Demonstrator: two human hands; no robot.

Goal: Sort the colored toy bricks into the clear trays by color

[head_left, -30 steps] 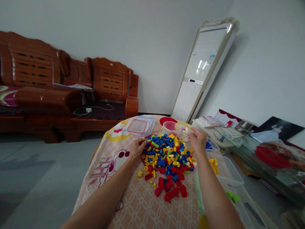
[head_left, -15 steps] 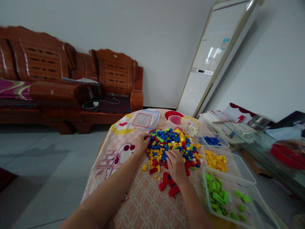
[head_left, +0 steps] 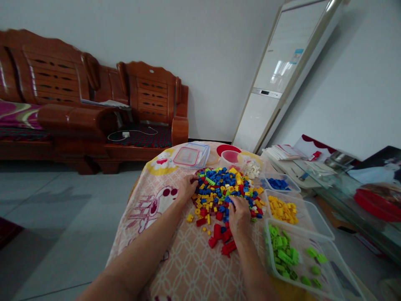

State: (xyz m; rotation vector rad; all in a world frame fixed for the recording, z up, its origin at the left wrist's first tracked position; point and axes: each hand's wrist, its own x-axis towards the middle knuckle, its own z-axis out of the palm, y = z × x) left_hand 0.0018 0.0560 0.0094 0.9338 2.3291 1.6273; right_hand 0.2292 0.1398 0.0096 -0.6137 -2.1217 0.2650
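Note:
A heap of small red, blue, yellow and green toy bricks (head_left: 224, 189) lies on a table covered with a patterned cloth (head_left: 156, 200). My left hand (head_left: 187, 187) rests at the heap's left edge with its fingers curled on the bricks. My right hand (head_left: 239, 214) lies on the heap's near side, fingers bent down into the bricks; what they pinch is hidden. Loose red bricks (head_left: 223, 241) sit just in front of it.
To the right stand clear tubs: green bricks (head_left: 283, 257), yellow bricks (head_left: 282, 209), blue bricks (head_left: 278, 184). Flat lids (head_left: 188, 156), a red-rimmed cup (head_left: 229, 157) and white pieces (head_left: 252, 169) lie behind the heap. A wooden sofa (head_left: 94, 113), a standing air conditioner (head_left: 282, 79) and a glass table (head_left: 360, 196) surround the table.
My right hand came down from the far right of the heap to its near side, then shifted slightly right. The view dropped, showing the tubs. My left hand stayed put.

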